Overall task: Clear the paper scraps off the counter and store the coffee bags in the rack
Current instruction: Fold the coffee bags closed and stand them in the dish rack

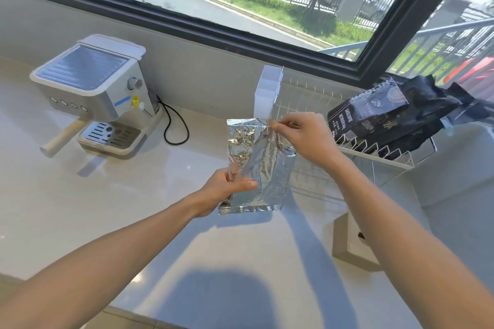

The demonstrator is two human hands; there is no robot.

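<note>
A crinkled silver foil coffee bag (256, 165) is held upright above the white counter (107, 208), in the middle of the head view. My left hand (224, 189) grips its lower left edge. My right hand (307, 136) pinches its top right corner. Just behind and to the right stands a white wire rack (369, 152). Black coffee bags (395, 117) lie stacked on the rack's right half. I see no paper scraps on the counter.
A white espresso machine (99, 93) with a black cord (173, 125) stands at the back left. A tall white plastic holder (267, 93) is fixed to the rack's left end. A window runs along the back wall. A recess (352, 238) opens in the counter at the right.
</note>
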